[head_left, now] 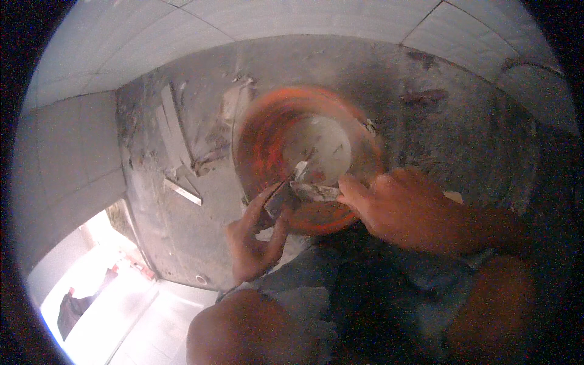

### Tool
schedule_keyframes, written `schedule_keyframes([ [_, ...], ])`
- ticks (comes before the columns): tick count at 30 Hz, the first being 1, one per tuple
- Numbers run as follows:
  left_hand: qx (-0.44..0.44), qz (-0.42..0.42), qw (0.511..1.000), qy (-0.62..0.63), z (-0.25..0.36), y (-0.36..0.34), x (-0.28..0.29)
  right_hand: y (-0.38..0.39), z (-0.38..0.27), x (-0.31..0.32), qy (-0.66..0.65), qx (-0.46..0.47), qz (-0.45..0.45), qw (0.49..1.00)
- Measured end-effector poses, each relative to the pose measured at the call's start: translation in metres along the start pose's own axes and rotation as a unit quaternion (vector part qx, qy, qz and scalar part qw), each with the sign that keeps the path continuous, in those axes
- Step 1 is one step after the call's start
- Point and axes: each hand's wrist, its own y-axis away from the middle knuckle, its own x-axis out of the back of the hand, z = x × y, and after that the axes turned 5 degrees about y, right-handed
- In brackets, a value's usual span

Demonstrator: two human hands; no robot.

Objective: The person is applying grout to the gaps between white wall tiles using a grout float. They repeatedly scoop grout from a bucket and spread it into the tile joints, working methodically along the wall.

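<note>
An orange bucket (258, 143) stands on the grey floor in front of me, with a pale grey paste (328, 143) at its bottom. My left hand (252, 240) is at the bucket's near left rim. Between its thumb and fingers it pinches a thin, flat, dark piece (281, 198), with a whitish smear near its tip. My right hand (407, 207) is closed over the near right rim. From its fist a paste-covered scraper (316, 192) points left, its blade close to the flat piece; I cannot tell whether they touch. The scraper's handle is hidden in the fist.
Long narrow strips (174, 134) lie on the floor left of the bucket, and a short white strip (182, 191) lies nearer. Pale tiled walls (340, 18) bound the floor at the back. A bright doorway (91, 274) opens at the lower left. My knee (243, 328) is close below.
</note>
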Motion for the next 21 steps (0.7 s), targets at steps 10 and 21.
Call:
schedule_keyframes([
  [10,-0.129,-0.008,0.988,-0.087,0.000,-0.007,0.010,0.007,0.021,0.023,-0.045,-0.011,-0.003,0.999],
  [21,-0.293,-0.011,0.946,-0.137,-0.021,-0.019,0.016,-0.008,0.032,0.019,0.007,0.005,-0.048,0.999],
])
